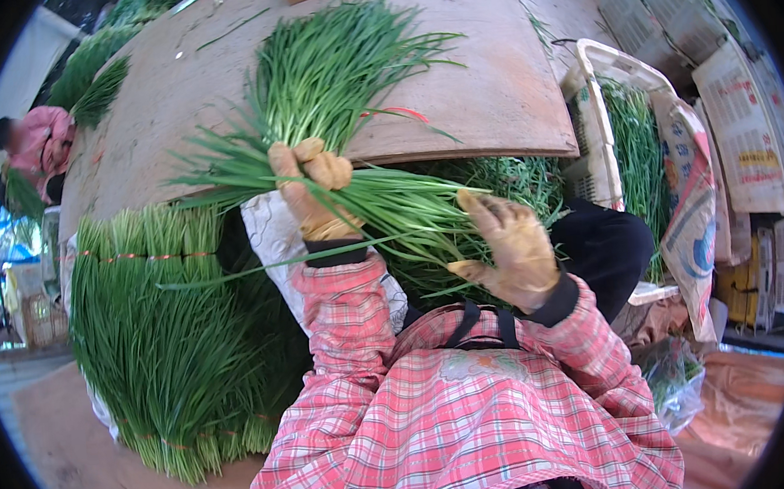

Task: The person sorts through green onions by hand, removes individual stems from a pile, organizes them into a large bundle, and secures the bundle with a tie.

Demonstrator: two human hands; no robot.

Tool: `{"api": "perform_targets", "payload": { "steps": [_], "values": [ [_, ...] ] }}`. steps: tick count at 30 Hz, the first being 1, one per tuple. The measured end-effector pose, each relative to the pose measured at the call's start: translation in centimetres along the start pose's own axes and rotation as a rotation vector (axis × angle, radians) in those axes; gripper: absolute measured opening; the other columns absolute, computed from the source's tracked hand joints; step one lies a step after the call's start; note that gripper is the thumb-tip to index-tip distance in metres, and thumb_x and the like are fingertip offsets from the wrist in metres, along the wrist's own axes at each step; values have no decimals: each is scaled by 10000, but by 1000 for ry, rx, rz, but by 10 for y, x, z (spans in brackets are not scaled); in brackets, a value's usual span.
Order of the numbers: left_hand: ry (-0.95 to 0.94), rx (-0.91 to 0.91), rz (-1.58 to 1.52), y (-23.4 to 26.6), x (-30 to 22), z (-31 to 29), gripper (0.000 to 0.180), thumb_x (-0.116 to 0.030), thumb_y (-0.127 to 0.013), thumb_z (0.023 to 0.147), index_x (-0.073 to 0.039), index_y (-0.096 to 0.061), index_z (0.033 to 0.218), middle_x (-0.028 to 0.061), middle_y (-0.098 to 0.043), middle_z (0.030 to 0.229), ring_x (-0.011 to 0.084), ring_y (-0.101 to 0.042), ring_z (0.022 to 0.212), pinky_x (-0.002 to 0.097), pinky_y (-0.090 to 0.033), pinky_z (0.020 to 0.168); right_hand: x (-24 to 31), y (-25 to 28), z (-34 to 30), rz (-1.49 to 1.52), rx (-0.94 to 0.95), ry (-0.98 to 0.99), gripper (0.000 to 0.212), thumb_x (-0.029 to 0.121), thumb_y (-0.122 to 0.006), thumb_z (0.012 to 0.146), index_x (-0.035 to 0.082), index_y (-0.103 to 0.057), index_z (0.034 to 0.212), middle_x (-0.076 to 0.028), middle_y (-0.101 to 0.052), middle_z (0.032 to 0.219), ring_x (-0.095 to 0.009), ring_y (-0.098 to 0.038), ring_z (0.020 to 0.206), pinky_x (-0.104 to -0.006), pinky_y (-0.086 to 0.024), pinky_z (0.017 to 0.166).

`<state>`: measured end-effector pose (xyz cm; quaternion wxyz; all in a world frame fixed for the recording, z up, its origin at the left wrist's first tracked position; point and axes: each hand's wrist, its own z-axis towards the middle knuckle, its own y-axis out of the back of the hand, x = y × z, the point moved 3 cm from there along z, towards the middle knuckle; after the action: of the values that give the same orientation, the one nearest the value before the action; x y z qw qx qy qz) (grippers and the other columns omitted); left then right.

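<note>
Both my hands wear yellowish, stained gloves. My left hand (pixel 317 191) is closed round a loose bunch of garlic chives (pixel 399 209) held across my lap. The leafy tips stick out to the left, and the pale stem ends point right. Beside those ends is my right hand (pixel 512 250), its thumb and fingers spread apart, the fingertips at the stems. A few long blades trail below my left wrist. Just beyond my left hand, a larger pile of chives (pixel 334 71) lies on the wooden board (pixel 499 82), with a red strip (pixel 405 113) next to it.
Banded chive bundles (pixel 166 324) are stacked at my left. More greens (pixel 515 186) lie under the board's near edge. A white plastic crate (pixel 595 130) of greens stands at right, beside a printed sack (pixel 686 188) and more crates (pixel 738 120). A person in pink (pixel 44 146) is at far left.
</note>
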<state>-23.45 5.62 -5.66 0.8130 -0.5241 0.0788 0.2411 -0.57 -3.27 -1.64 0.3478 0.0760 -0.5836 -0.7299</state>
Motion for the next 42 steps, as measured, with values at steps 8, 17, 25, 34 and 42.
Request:
{"api": "perform_targets", "payload": {
  "steps": [8, 17, 25, 34, 42],
  "values": [
    [14, -619, 328, -7, -1, 17, 355, -402, -450, 919, -105, -438, 725, -52, -257, 431, 86, -243, 351, 253, -220, 353, -72, -21, -80, 175, -144, -324, 112, 143, -660, 772, 62, -601, 723, -113, -531, 542, -263, -556, 489, -338, -435, 448],
    [171, -648, 473, -33, 87, 3, 305, -343, -478, 911, -72, -562, 798, -7, -507, 593, 89, -402, 416, 235, -360, 403, -4, 6, 13, 110, -202, -33, 823, 298, -733, 638, -2, -356, 1305, -165, -502, 1192, -315, -496, 1070, -406, -377, 911],
    [575, -396, 263, -81, 103, -10, 251, -230, -573, 872, -5, -591, 984, 64, -614, 832, 130, -551, 673, 268, -457, 581, -53, -61, 7, 1422, 112, -380, 434, 135, -677, 797, -11, -484, 1157, -74, -611, 932, -148, -583, 789, -271, -488, 704],
    [1018, 15, 268, -33, 119, -77, 450, -320, -493, 896, 9, -475, 1203, 108, -568, 1150, 237, -586, 991, 367, -471, 863, -85, -22, 19, 1923, -290, -635, 343, 210, -660, 816, -32, -572, 1044, -65, -627, 802, -149, -609, 702, -279, -523, 655],
    [1158, -219, 453, -20, 119, -123, 281, -181, -590, 842, 45, -574, 1009, 117, -651, 839, 146, -617, 642, 259, -517, 578, -104, -77, -2, 1453, 109, -945, 504, 448, -642, 791, -27, -592, 952, -77, -633, 786, -152, -615, 689, -271, -507, 593]
  ]
}}
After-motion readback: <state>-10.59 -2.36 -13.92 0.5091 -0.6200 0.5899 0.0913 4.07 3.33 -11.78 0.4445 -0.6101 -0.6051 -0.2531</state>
